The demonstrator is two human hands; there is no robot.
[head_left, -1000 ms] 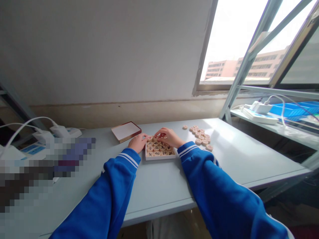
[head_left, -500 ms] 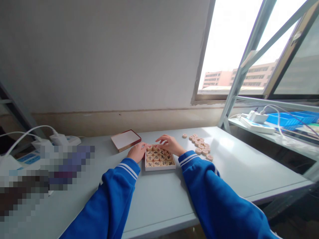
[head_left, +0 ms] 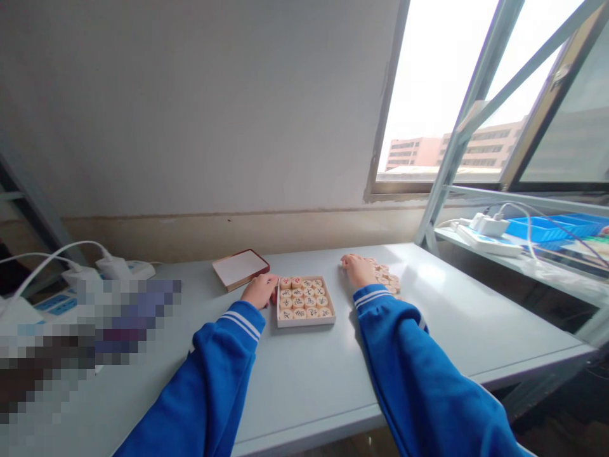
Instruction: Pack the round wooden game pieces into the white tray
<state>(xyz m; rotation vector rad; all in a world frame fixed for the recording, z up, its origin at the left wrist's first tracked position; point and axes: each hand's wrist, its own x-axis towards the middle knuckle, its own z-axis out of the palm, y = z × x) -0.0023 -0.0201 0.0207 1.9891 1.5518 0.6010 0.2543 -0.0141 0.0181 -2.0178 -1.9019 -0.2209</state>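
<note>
A shallow white box [head_left: 307, 322] on the table holds rows of round wooden chess pieces [head_left: 311, 302], most with dark characters and two at the back left with red ones. At its left edge is my left hand [head_left: 259, 291], fingers bent; what lies under them is hard to make out. My right hand [head_left: 359, 270] reaches right of the box, over the loose wooden pieces [head_left: 387, 278], its fingers curled down at the place of the leftmost piece. Whatever its fingertips hold is hidden. The open box lid [head_left: 242, 269] lies behind my left hand.
Power strips with white plugs [head_left: 114, 266] and a blurred patch lie on the left of the table [head_left: 304, 381]. At the right, a shelf [head_left: 547, 265] bears a power strip and blue trays [head_left: 547, 228]. A metal post [head_left: 431, 222] stands at the table's back right.
My right hand has moved right, from above the box to the loose pieces, uncovering the box's back row. My left hand has shifted slightly left.
</note>
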